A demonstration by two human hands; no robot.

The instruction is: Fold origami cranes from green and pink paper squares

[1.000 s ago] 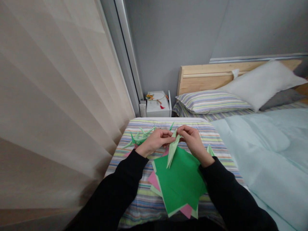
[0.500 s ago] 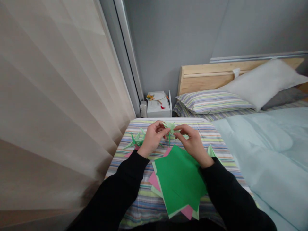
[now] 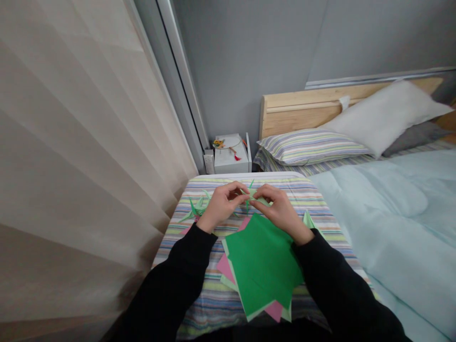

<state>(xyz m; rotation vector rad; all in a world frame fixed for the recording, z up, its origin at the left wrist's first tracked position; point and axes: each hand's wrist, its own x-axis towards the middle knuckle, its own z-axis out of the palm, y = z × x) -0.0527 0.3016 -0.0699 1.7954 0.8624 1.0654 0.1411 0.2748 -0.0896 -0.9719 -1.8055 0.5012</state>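
Note:
Both hands pinch a small pale green folded paper figure (image 3: 253,194) above the striped cloth (image 3: 313,199). My left hand (image 3: 221,206) grips its left side with fingers curled. My right hand (image 3: 280,211) holds its right side between thumb and fingers. Below the hands lies a fanned stack of square papers (image 3: 261,263), dark green on top, with pink and light green sheets under it.
Several finished green paper figures (image 3: 195,209) lie left of my left hand. Another pale green piece (image 3: 308,220) pokes out by my right wrist. A curtain (image 3: 71,142) hangs at the left. A white box (image 3: 230,154), striped pillow (image 3: 309,147) and bed (image 3: 399,209) lie beyond.
The long folded paper that hung down between my hands has been turned up and gathered between the fingers. The view has shifted slightly.

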